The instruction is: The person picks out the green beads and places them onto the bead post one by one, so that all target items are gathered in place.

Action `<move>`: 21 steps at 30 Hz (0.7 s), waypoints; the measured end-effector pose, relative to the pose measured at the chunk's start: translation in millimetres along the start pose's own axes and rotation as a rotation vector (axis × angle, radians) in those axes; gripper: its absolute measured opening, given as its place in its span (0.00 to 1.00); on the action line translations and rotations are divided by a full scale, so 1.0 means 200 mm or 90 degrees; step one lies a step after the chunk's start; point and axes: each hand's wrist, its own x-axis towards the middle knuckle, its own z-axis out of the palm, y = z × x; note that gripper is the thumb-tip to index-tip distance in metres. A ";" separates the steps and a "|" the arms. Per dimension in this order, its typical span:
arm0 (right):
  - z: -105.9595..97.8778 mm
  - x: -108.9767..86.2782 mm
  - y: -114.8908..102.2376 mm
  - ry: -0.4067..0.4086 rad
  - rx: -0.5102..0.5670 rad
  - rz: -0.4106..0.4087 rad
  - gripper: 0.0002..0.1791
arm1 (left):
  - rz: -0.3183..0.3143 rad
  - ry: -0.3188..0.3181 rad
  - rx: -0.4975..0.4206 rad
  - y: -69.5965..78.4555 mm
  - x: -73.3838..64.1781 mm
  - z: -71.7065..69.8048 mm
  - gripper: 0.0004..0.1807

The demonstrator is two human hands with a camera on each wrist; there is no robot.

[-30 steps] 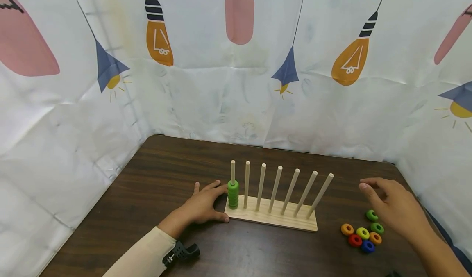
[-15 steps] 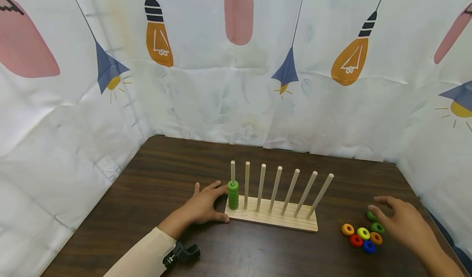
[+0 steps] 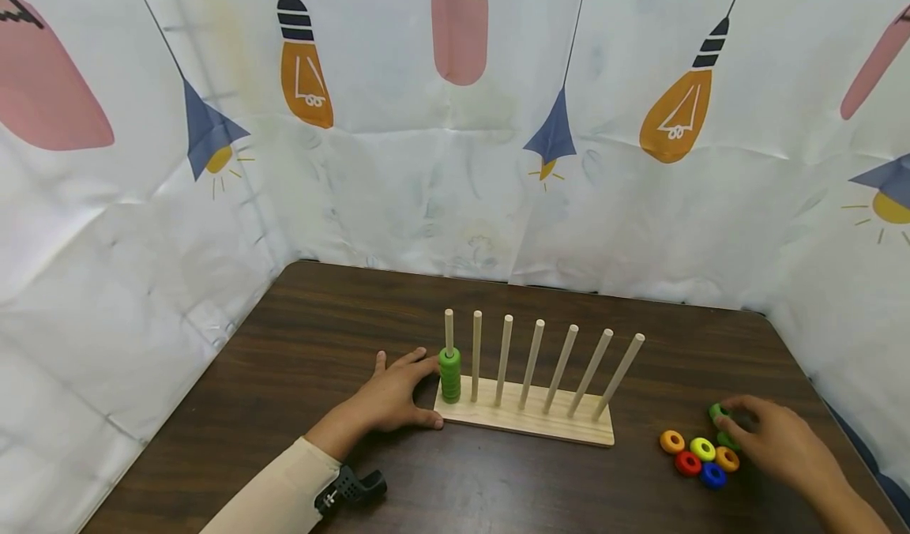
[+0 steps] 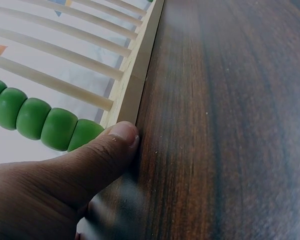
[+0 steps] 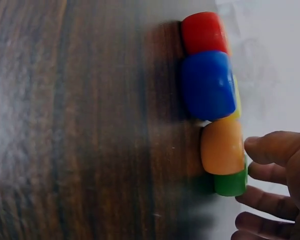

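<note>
A wooden peg stand (image 3: 526, 414) has a row of upright pegs, with a stack of green rings (image 3: 450, 376) on its leftmost peg. My left hand (image 3: 393, 396) holds the stand's left end, its thumb against the front edge, also seen in the left wrist view. At the right, my right hand (image 3: 782, 443) reaches over loose rings, with finger and thumb apart around the farthest green ring (image 3: 716, 412). A second green ring (image 3: 727, 441) is partly hidden by that hand. In the right wrist view its fingers stand spread beside an orange ring (image 5: 222, 147) and a green one.
Beside the right hand lie orange (image 3: 671, 441), yellow (image 3: 702, 449), red (image 3: 687, 463) and blue (image 3: 714, 475) rings on the dark wooden table (image 3: 554, 486). A white curtain (image 3: 398, 194) printed with lamps hangs behind. A black band (image 3: 348, 488) sits on the left wrist.
My right hand has come down and a little to the right, from above the rings to the green ones. The left hand and the peg stand stay where they were.
</note>
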 end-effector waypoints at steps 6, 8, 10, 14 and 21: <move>0.01 0.02 0.00 -0.004 -0.004 0.014 0.33 | 0.002 0.001 0.000 0.00 0.00 0.00 0.45; 0.01 0.02 -0.01 -0.004 -0.005 0.015 0.34 | 0.002 0.001 0.000 0.00 0.00 0.00 0.45; 0.01 0.03 -0.01 -0.002 -0.007 0.019 0.34 | 0.002 0.000 0.000 0.00 0.00 0.00 0.45; 0.02 0.04 -0.01 0.002 -0.004 0.028 0.32 | 0.000 -0.001 -0.003 0.00 0.00 0.00 0.46; 0.02 0.08 -0.03 0.009 -0.010 0.032 0.30 | -0.002 0.001 -0.001 0.00 0.00 0.00 0.46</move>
